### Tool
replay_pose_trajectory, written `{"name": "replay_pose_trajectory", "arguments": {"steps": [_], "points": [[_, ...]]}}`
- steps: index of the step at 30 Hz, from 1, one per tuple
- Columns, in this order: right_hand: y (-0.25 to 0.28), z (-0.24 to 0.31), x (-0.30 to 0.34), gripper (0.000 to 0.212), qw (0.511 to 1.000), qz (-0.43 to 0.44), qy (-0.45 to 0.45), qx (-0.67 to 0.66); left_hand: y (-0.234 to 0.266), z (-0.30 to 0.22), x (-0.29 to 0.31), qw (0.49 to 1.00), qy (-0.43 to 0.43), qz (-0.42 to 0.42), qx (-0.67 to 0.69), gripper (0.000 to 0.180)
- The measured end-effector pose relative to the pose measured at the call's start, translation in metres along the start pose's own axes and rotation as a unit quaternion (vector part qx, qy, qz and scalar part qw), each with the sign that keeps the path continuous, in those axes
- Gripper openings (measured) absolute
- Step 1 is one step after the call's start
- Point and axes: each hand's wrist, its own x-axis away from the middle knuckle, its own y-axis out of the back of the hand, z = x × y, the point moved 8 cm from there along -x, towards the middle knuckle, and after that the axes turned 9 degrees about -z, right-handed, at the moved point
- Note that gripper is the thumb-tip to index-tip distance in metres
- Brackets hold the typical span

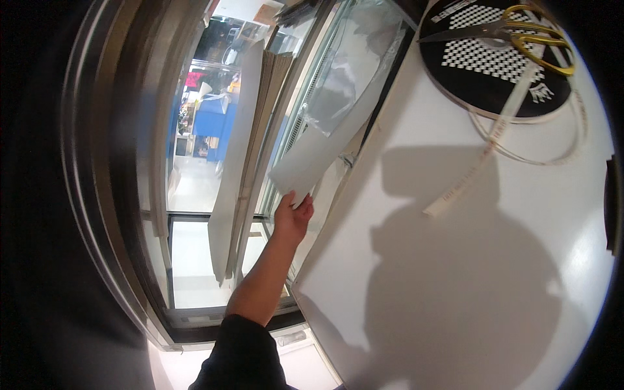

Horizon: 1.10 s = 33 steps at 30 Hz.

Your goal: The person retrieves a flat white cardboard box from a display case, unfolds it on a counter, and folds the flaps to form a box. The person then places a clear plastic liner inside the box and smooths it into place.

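My left hand [294, 218] reaches up and away from the lower edge, in a short black sleeve. Its fingertips pinch the near end of a long white sheet [305, 159], beside the table's left edge. The sheet slants up and to the right, and its far part lies under clear plastic wrapping [338, 84]. Whether it is paper or thin board I cannot tell. My right hand does not show.
On the white table [422, 273], gold-handled scissors [520, 36] lie on a round black-and-white board [448, 78]. A printed ribbon [481, 159] trails from there. Left, tall flat cardboard pieces [260, 117] stand against glass [201, 175]. A head-shaped shadow covers part of the table.
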Motion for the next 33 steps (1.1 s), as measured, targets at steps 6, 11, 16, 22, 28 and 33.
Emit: {"name": "replay_pose_trajectory", "arguments": {"steps": [6,11,16,22,28,33], "points": [[0.017,-0.041,0.041,0.065,0.994,0.064,-0.073,-0.042,0.054,-0.009,0.045,0.994,0.015,-0.025,0.105,0.019],[0.002,-0.012,0.057,0.054,0.996,-0.003,0.070,-0.058,0.073,-0.021,0.086,0.988,-0.019,-0.075,0.135,0.019],[-0.036,0.022,0.050,0.057,0.974,0.096,0.206,0.015,0.087,-0.036,0.132,0.981,-0.052,-0.065,0.174,0.022],[-0.033,0.021,0.043,0.044,0.973,0.107,0.203,0.009,0.095,-0.041,0.200,0.968,-0.039,0.009,0.248,0.025],[-0.040,0.027,0.026,0.044,0.972,0.099,0.210,0.045,0.090,-0.047,0.322,0.942,-0.021,0.116,0.315,0.025],[-0.060,0.015,0.014,0.050,0.976,0.029,0.188,0.102,0.122,-0.044,0.434,0.942,0.025,0.128,0.310,0.031]]}}
